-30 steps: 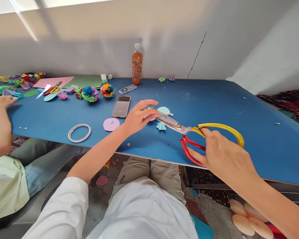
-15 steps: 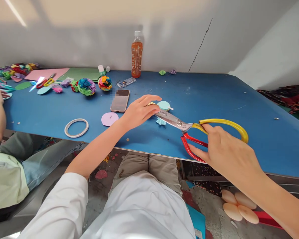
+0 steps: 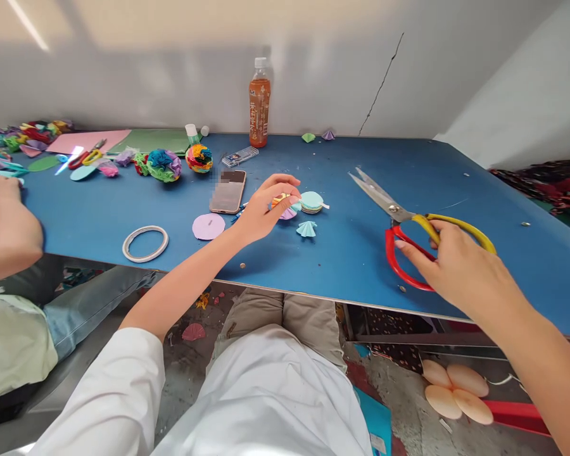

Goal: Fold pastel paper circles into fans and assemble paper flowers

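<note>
My right hand (image 3: 470, 269) grips a large pair of scissors (image 3: 394, 212) by its yellow and red handles. The blades are slightly apart and point up and left, away from the paper. My left hand (image 3: 266, 208) is closed in a pinch at a small cluster of folded coloured paper (image 3: 289, 214), orange, purple and light blue, partly hidden by the fingers. Just right of it lies a stack of round paper pieces (image 3: 311, 201), light blue on top. A pleated light-blue paper fan (image 3: 306, 229) lies below that stack.
A purple paper circle (image 3: 208, 227), a phone (image 3: 228, 192) and a roll of tape (image 3: 145, 244) lie left of my hands. Behind stand a drink bottle (image 3: 259, 104) and a glue stick (image 3: 192, 133). Paper balls (image 3: 165, 166) sit further left, near another person's arm (image 3: 9, 228).
The scissors have moved right, away from my left hand, and their blades have opened. My left hand has shifted slightly, showing more folded paper. The other person's arm has moved further into view.
</note>
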`<action>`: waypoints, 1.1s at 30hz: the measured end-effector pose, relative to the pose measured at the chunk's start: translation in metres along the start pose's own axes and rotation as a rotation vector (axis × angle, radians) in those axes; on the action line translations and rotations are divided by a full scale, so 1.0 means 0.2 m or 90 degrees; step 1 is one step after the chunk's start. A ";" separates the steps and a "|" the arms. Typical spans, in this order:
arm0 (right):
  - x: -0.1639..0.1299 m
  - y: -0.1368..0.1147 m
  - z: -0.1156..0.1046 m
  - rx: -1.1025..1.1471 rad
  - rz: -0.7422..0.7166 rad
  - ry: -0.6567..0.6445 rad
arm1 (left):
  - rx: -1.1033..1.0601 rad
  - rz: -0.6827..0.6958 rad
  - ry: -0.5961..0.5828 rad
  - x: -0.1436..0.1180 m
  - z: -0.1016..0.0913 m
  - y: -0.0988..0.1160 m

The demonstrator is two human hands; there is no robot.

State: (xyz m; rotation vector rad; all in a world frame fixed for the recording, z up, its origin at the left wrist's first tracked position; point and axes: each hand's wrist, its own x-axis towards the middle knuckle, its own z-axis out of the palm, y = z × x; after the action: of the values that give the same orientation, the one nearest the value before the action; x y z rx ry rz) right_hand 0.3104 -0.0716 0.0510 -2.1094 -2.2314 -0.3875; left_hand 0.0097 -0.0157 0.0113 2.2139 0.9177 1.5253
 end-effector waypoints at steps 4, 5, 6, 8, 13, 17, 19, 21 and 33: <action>0.07 0.06 0.04 0.068 0.072 -0.080 | -0.042 -0.048 -0.005 0.00 0.01 -0.01; 0.08 0.06 0.05 0.075 0.065 -0.086 | -0.043 -0.056 -0.008 0.00 0.01 -0.01; 0.08 0.07 0.07 0.083 0.055 -0.089 | -0.043 -0.062 -0.010 0.00 0.01 -0.01; 0.09 0.07 0.08 0.090 0.043 -0.101 | -0.041 -0.067 -0.010 0.00 0.02 -0.02; 0.10 0.05 0.07 0.032 0.045 -0.118 | -0.015 -0.088 -0.025 0.00 0.02 -0.03; 0.12 0.00 0.02 0.022 0.050 -0.113 | 0.035 -0.115 -0.067 -0.02 0.03 -0.06; 0.13 -0.04 0.01 0.031 0.042 -0.107 | 0.069 -0.101 -0.080 -0.03 0.03 -0.07; 0.16 -0.08 0.00 0.047 0.025 -0.097 | 0.115 -0.064 -0.102 -0.03 0.04 -0.07; 0.36 -0.26 0.04 0.074 -0.093 -0.104 | 0.267 0.108 -0.246 -0.07 0.13 -0.04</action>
State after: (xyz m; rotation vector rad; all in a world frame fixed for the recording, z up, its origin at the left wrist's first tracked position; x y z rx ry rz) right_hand 0.2559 -0.0023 0.0493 -1.9939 -2.4395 -0.0892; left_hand 0.0280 -0.0164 -0.0130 2.8121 1.0104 0.9653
